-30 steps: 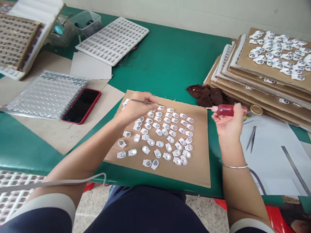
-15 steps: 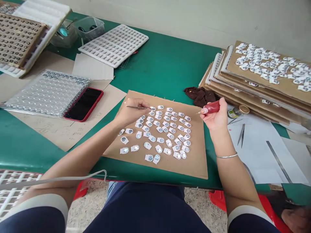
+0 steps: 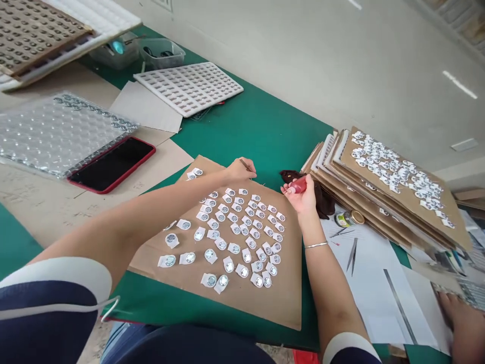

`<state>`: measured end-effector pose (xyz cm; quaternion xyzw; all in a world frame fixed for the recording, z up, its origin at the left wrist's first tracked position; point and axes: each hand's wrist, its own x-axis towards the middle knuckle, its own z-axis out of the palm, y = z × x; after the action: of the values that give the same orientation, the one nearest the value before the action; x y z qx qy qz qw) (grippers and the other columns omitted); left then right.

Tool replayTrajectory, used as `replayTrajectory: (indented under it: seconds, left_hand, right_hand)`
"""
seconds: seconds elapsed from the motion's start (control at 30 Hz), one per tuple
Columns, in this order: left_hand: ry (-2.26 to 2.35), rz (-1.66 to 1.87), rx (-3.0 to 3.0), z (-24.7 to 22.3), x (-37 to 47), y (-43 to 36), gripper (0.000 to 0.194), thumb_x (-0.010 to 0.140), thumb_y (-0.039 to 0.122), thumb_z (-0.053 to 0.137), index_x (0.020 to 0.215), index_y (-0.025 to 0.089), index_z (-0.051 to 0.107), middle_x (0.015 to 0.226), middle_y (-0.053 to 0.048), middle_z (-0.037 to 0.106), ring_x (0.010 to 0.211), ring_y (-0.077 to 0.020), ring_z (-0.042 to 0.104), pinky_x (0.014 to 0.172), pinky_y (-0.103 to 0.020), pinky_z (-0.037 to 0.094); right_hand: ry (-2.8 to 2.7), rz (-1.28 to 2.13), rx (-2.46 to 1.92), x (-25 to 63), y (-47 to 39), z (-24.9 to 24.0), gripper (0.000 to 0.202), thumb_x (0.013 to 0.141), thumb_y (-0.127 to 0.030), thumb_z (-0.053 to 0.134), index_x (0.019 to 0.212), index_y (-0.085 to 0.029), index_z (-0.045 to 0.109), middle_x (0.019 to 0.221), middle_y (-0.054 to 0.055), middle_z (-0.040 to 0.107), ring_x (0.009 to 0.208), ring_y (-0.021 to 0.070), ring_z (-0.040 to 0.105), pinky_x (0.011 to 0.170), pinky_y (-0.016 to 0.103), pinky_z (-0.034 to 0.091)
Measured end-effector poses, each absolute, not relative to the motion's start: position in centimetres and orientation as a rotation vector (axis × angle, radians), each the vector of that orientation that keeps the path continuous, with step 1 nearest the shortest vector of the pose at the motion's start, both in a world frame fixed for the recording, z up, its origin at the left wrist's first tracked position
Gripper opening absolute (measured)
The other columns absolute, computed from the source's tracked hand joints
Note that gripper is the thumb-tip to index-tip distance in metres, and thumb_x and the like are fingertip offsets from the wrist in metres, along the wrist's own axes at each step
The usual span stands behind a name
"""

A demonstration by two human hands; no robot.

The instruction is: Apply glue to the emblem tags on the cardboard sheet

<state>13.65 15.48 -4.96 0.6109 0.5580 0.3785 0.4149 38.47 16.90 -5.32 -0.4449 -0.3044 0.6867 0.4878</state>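
My left hand [image 3: 239, 170] is closed around slim metal tweezers [image 3: 246, 165], above the far edge of a brown cardboard sheet [image 3: 261, 308]. Whether the tweezers' tips grip anything is hidden. At the sheet's far right corner, my right hand [image 3: 305, 197] is wrapped round a small red squeeze bottle [image 3: 298, 185], its pale nozzle turned left toward the sheet. Spread over the cardboard are many small white tabs with round silvery discs [image 3: 235, 248], in loose rows. A dark brown cloth [image 3: 324, 199] lies just behind my right hand.
Stacked boards [image 3: 333, 169] bearing more tabs stand at the right. Near them are a glass jar [image 3: 343, 219], spare tweezers [image 3: 352, 255] and a steel ruler [image 3: 399, 306] on paper. Leftward are a phone [image 3: 111, 164], a clear tray [image 3: 64, 134] and a white slotted tray [image 3: 189, 88]. Another person's arm [image 3: 468, 321] shows far right.
My left hand with the tweezers has moved right and away from the tabs, to the sheet's far edge. My right hand still holds the bottle. The camera view has tilted and shifted.
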Motion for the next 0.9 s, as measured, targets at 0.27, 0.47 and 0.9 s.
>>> replayTrajectory:
  seconds: [0.27, 0.47, 0.9]
  left_hand:
    - [1.259, 0.873, 1.481, -5.8, 12.3, 15.4, 0.016, 0.068, 0.028, 0.068, 0.072, 0.016, 0.059, 0.058, 0.000, 0.060, 0.053, -0.0105, 0.056, 0.048, -0.021, 0.041]
    - [1.348, 0.915, 1.568, -5.3, 13.0, 13.8, 0.011, 0.070, 0.026, 0.065, 0.073, 0.016, 0.061, 0.072, -0.004, 0.066, 0.064, -0.0121, 0.060, 0.054, -0.021, 0.044]
    - [1.357, 0.901, 1.761, -3.8, 15.1, 7.2, 0.009, 0.076, 0.020, 0.060, 0.075, 0.013, 0.065, 0.071, -0.004, 0.066, 0.060, -0.0098, 0.057, 0.053, -0.021, 0.043]
  right_hand:
    - [-0.631, 1.717, -1.022, 39.9, 17.4, -7.5, 0.042, 0.063, -0.060, 0.066, 0.068, -0.020, 0.052, 0.058, -0.003, 0.059, 0.070, 0.0173, 0.066, 0.073, 0.039, 0.059]
    - [-0.613, 1.716, -1.061, 39.7, 16.7, -6.9, 0.042, 0.065, -0.059, 0.064, 0.068, -0.020, 0.052, 0.056, -0.003, 0.057, 0.068, 0.0171, 0.066, 0.071, 0.036, 0.059]
    - [-0.789, 1.567, -1.003, 34.6, 17.5, -2.4, 0.048, 0.066, -0.068, 0.057, 0.070, -0.021, 0.048, 0.065, 0.000, 0.061, 0.042, 0.0103, 0.056, 0.028, 0.018, 0.032]
